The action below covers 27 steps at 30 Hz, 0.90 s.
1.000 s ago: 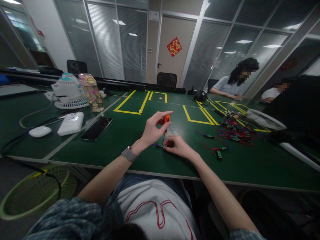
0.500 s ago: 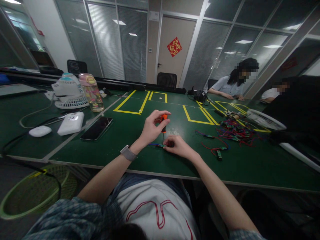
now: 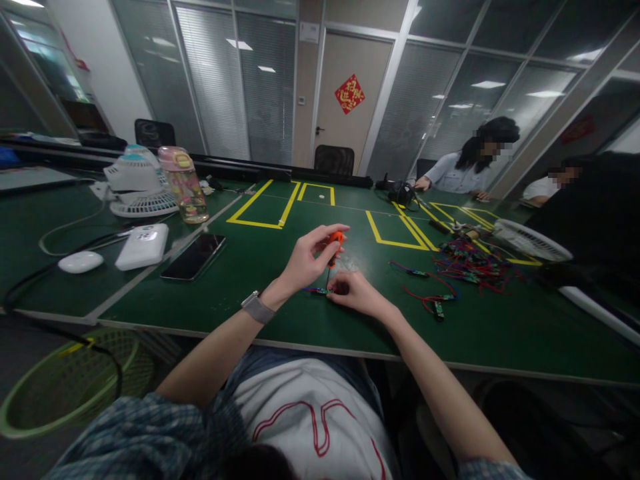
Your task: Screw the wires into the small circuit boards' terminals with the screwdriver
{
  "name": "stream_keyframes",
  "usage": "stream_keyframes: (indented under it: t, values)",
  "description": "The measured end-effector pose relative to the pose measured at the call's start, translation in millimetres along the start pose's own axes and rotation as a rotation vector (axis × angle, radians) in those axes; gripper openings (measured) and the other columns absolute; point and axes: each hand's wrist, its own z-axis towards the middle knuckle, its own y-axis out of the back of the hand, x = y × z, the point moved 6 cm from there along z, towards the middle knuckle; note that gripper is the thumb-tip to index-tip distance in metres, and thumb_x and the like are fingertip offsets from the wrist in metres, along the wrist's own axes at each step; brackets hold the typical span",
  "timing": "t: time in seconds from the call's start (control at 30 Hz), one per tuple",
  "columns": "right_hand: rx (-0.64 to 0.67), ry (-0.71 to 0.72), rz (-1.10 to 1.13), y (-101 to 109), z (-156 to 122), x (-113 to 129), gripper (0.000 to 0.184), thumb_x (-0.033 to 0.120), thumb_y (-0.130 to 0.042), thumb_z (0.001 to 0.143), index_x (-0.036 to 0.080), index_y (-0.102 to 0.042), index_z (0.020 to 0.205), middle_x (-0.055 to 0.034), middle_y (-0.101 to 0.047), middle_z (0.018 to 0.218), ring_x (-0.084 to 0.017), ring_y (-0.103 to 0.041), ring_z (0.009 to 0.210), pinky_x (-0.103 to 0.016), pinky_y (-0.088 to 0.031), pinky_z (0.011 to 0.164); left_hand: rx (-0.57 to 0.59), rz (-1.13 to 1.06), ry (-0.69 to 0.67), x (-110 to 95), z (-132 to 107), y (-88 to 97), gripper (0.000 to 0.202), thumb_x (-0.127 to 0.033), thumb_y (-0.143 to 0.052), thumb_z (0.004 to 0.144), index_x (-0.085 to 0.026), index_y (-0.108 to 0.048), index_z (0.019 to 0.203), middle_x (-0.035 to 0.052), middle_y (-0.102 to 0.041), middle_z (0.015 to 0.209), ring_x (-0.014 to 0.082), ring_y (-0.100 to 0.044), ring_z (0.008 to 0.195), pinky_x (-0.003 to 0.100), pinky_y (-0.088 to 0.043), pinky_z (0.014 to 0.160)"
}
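My left hand (image 3: 314, 255) is closed around the orange and black handle of a screwdriver (image 3: 336, 237). The screwdriver leans a little to the right at the top, and its thin shaft points down at a small green circuit board (image 3: 323, 291). Whether the tip touches the board is too small to tell. With its fingertips, my right hand (image 3: 357, 293) pinches the right end of that board against the green table. Blue and red wires run out from the board's left end, partly behind my left wrist.
Right of my hands lie several loose wired boards (image 3: 439, 309) and a tangled pile of boards (image 3: 473, 260). A phone (image 3: 194, 257), a white power bank (image 3: 143, 247), a bottle (image 3: 184, 187) and a fan (image 3: 143, 183) stand left. A person (image 3: 463, 167) sits across the table.
The screwdriver's handle has tilted to the right, and my left hand has shifted slightly right with it. My right hand stays on the board. The person opposite has reached an arm toward the black object.
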Motion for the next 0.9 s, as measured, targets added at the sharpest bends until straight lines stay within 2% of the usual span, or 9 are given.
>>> stream_keyframes:
  t: [0.17,0.27,0.33,0.43,0.53,0.67,0.8,0.9]
  values:
    - [0.007,-0.016,-0.012,0.6,-0.2,0.9,0.006,0.013,-0.069,0.076,0.014,-0.069,0.082,-0.0005,-0.061,0.072,-0.012,-0.055,0.064,-0.023,-0.043,0.061,-0.128,0.250,-0.119,-6.5,-0.3,6.9,0.017,-0.022,-0.068,0.085,-0.020,-0.069,0.102,0.0015,-0.052,0.089,0.0102,-0.056,0.076,0.021,-0.052,0.066]
    - [0.008,-0.021,-0.023,0.8,-0.1,0.4,0.007,0.013,-0.069,0.075,0.014,-0.070,0.082,-0.0003,-0.061,0.072,-0.012,-0.055,0.064,-0.023,-0.043,0.061,-0.159,0.302,-0.152,-7.2,0.3,10.1,0.019,-0.025,-0.075,0.080,-0.019,-0.069,0.097,0.0015,-0.051,0.089,0.0110,-0.055,0.078,0.021,-0.051,0.066]
    - [0.006,-0.014,-0.025,0.8,-0.1,0.7,0.007,0.013,-0.069,0.076,0.014,-0.070,0.082,-0.0006,-0.062,0.072,-0.012,-0.055,0.064,-0.023,-0.043,0.061,-0.144,0.316,-0.149,-7.0,0.3,10.2,0.018,-0.027,-0.071,0.084,-0.019,-0.068,0.100,0.0026,-0.053,0.093,0.0118,-0.056,0.081,0.021,-0.052,0.067]
    - [0.006,-0.005,-0.019,0.8,-0.1,1.5,0.006,0.012,-0.069,0.076,0.014,-0.070,0.082,-0.0011,-0.062,0.073,-0.012,-0.056,0.065,-0.023,-0.044,0.062,-0.090,0.313,-0.131,-6.5,-0.8,7.8,0.024,-0.022,-0.052,0.095,-0.021,-0.064,0.115,0.0046,-0.057,0.100,0.0118,-0.060,0.085,0.021,-0.054,0.068]
    - [0.009,-0.009,-0.019,0.8,0.0,2.0,0.007,0.012,-0.069,0.076,0.014,-0.070,0.082,-0.0009,-0.062,0.072,-0.012,-0.055,0.064,-0.023,-0.043,0.061,-0.051,0.329,-0.147,-7.6,-2.4,5.2,0.033,-0.017,-0.046,0.096,-0.021,-0.058,0.127,0.0050,-0.060,0.103,0.0088,-0.063,0.076,0.019,-0.054,0.065]
    - [0.006,-0.016,-0.030,1.6,-0.1,3.0,0.007,0.011,-0.069,0.075,0.013,-0.070,0.082,-0.0007,-0.062,0.072,-0.012,-0.055,0.064,-0.023,-0.043,0.061,-0.073,0.445,-0.195,-9.3,-3.1,5.2,0.032,-0.018,-0.053,0.094,-0.020,-0.059,0.125,0.0041,-0.061,0.099,0.0078,-0.061,0.071,0.017,-0.054,0.061]
    - [0.005,-0.015,-0.026,2.0,-0.5,3.8,0.007,0.011,-0.070,0.075,0.014,-0.070,0.082,-0.0008,-0.062,0.073,-0.012,-0.055,0.065,-0.023,-0.043,0.062,-0.162,0.538,-0.238,-11.4,-2.1,9.9,0.027,-0.023,-0.069,0.086,-0.021,-0.065,0.113,0.0001,-0.055,0.086,0.0066,-0.055,0.064,0.015,-0.050,0.055]
    - [0.007,-0.016,-0.024,1.9,-0.5,3.5,0.007,0.011,-0.070,0.075,0.014,-0.070,0.082,-0.0010,-0.062,0.074,-0.012,-0.056,0.065,-0.023,-0.044,0.062,-0.185,0.557,-0.259,-13.7,-1.6,11.7,0.029,-0.027,-0.076,0.080,-0.021,-0.068,0.107,-0.0021,-0.052,0.081,0.0049,-0.050,0.059,0.015,-0.048,0.054]
